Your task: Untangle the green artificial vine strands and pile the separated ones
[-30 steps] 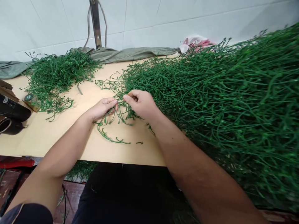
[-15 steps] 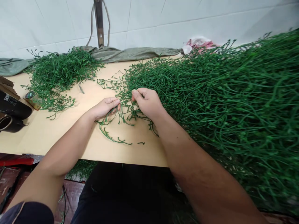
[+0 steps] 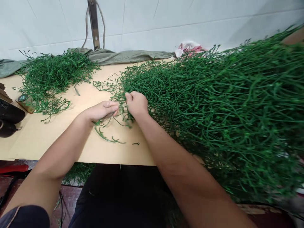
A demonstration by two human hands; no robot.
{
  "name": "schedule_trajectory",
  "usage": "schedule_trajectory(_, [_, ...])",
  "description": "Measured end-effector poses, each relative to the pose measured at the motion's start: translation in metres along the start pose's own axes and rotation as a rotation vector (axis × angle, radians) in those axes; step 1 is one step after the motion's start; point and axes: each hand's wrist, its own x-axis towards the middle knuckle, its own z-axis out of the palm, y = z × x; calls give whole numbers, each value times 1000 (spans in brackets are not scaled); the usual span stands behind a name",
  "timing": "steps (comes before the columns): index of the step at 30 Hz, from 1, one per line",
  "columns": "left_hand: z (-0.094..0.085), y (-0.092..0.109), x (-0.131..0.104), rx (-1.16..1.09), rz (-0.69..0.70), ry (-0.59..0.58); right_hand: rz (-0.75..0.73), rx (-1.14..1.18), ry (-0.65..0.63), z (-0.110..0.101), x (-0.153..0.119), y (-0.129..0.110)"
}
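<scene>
1 blk mug point(image 3: 9, 129), contents unclear, + stems point(image 3: 201, 91)

The pale tabletop point(image 3: 116, 155) is bearing quite a load: a huge heap of green stems point(image 3: 201, 88) is sprawling across its right side, while a smaller pile point(image 3: 57, 74) is sitting back left! Out front, a loose curved stem point(image 3: 104, 137) is lying near a tiny green scrap point(image 3: 136, 144). A black mug point(image 3: 7, 128) is resting far left, and a grey-green cloth point(image 3: 128, 56) is running rumpled along the back edge.
</scene>
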Motion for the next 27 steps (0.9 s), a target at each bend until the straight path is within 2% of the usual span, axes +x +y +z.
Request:
schedule_trajectory(2, [-4,9,-12,54,45,-135,84,44,86,-3,8,12])
schedule_trajectory(3, [-6,12,-17,45,89,-122,109,70,113,-5,10,17])
schedule_trajectory(6, [-16,11,-23,-63,182,146,60,113,103,-6,11,25])
schedule_trajectory(8, [-19,5,-19,-91,124,253,-12,102,84,-3,6,23])
schedule_trajectory(13, [-13,-8,-6,-127,-92,280,-271,-1,202,-2,-10,5])
schedule_trajectory(15, [-9,-11,-3,-168,-102,301,-374,47,131,-4,-17,-1])
schedule_trajectory(18, [-7,-15,0,-276,-75,343,-468,162,-165,-2,-26,-8])
schedule_trajectory(20, [-7,-17,2,-348,-57,369,-462,189,-310,3,-31,-10])
schedule_trajectory(22, [-5,-17,3,-379,-46,386,-425,199,-351,7,-34,-10])
schedule_trajectory(27, [1,-10,3,-299,-77,391,-391,196,-341,10,-35,-10])
